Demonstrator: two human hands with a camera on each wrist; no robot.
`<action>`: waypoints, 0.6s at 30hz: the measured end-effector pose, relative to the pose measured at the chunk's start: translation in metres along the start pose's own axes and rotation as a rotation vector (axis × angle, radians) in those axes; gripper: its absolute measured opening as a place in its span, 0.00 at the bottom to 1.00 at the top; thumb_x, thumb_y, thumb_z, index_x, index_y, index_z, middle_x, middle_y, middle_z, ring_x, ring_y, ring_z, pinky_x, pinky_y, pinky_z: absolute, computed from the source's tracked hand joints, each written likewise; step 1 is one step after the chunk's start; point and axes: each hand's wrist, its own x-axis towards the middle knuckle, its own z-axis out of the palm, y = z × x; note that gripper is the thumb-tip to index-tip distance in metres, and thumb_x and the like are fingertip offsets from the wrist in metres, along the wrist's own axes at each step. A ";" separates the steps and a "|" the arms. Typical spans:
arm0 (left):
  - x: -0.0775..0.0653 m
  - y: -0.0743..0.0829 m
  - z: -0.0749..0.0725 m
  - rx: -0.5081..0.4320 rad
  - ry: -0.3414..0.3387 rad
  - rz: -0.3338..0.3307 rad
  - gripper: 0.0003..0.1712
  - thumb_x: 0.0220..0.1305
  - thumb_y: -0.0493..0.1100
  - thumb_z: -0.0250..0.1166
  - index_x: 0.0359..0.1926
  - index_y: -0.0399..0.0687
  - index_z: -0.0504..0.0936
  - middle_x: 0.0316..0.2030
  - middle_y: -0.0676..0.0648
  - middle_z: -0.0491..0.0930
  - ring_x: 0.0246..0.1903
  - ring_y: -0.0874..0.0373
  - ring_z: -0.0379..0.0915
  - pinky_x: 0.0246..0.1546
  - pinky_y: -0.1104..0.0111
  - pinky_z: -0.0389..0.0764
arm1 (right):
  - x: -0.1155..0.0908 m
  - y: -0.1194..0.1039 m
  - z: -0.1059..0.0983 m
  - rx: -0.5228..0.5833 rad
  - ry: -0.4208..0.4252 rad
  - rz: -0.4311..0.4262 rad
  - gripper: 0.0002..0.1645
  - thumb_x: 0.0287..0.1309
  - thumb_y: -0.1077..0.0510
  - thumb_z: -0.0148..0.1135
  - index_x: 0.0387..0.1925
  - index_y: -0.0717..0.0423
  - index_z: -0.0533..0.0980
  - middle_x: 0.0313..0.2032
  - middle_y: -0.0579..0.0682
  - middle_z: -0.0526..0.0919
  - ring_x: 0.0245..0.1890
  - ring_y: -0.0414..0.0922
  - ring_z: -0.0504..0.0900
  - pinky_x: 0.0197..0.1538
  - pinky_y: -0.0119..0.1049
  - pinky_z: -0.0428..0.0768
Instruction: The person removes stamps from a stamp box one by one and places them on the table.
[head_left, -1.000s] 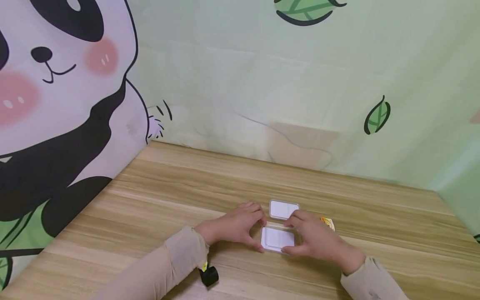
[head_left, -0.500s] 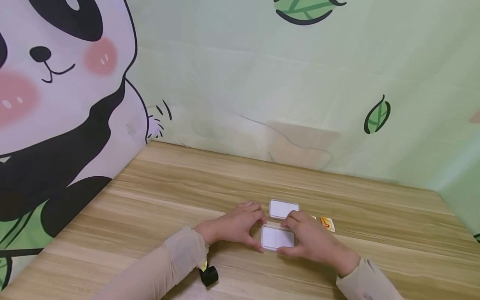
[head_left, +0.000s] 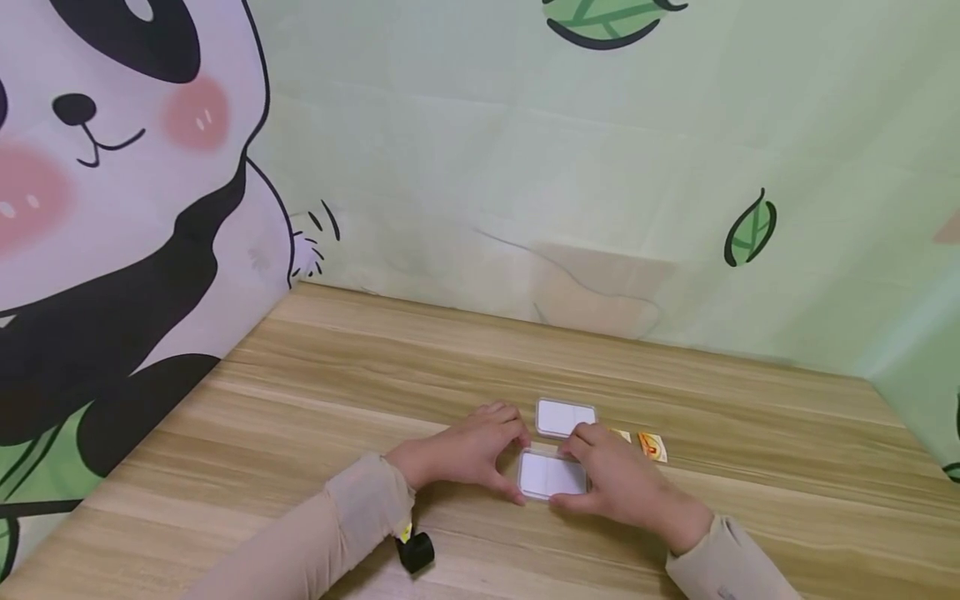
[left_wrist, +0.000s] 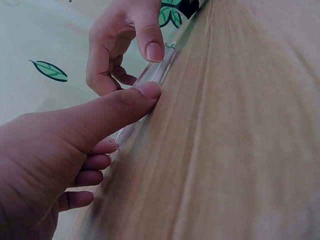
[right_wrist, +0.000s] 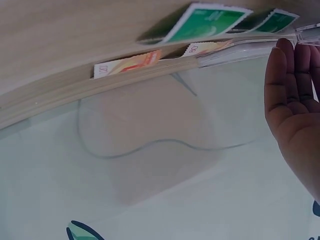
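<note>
A flat, clear plastic case [head_left: 552, 475] with a white inside lies on the wooden table between the two hands. My left hand [head_left: 472, 446] holds its left end, thumb at the near corner and fingers at the far one. In the left wrist view that thumb [left_wrist: 132, 100] lies along the case's edge. From the other end my right hand [head_left: 618, 479] grips it, thumb on the near side and fingertips on the far side. Just beyond lies a second similar case [head_left: 564, 417], partly covered by the right fingers.
Orange stamps [head_left: 652, 447] lie right of the far case. The right wrist view also has green stamps [right_wrist: 207, 22], hidden in the head view. A black object [head_left: 416, 552] sits by the left sleeve. A panda-printed cloth [head_left: 450, 167] stands behind the table.
My right hand has shifted slightly left along the case, uncovering more of the stamps. The offset white rectangle in the near case now sits even with its outline. The left hand stays put.
</note>
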 end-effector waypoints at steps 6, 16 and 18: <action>-0.001 0.001 -0.003 0.001 0.002 0.012 0.34 0.43 0.64 0.74 0.46 0.50 0.76 0.46 0.53 0.74 0.50 0.60 0.65 0.59 0.66 0.67 | 0.000 0.000 0.000 0.015 -0.009 0.001 0.29 0.44 0.37 0.70 0.37 0.55 0.78 0.36 0.45 0.77 0.34 0.38 0.74 0.35 0.30 0.75; -0.001 0.001 -0.003 0.005 -0.006 0.013 0.34 0.44 0.64 0.74 0.47 0.50 0.76 0.47 0.53 0.74 0.51 0.60 0.65 0.59 0.66 0.67 | -0.002 0.001 -0.001 0.014 -0.005 -0.014 0.29 0.46 0.37 0.69 0.38 0.55 0.78 0.37 0.45 0.77 0.35 0.38 0.75 0.37 0.32 0.77; -0.001 0.001 -0.003 0.000 -0.011 0.006 0.34 0.44 0.65 0.73 0.47 0.50 0.76 0.47 0.53 0.74 0.51 0.60 0.65 0.59 0.66 0.67 | -0.002 0.001 -0.001 0.014 -0.006 -0.016 0.29 0.46 0.36 0.69 0.38 0.55 0.79 0.37 0.45 0.77 0.35 0.39 0.75 0.37 0.32 0.77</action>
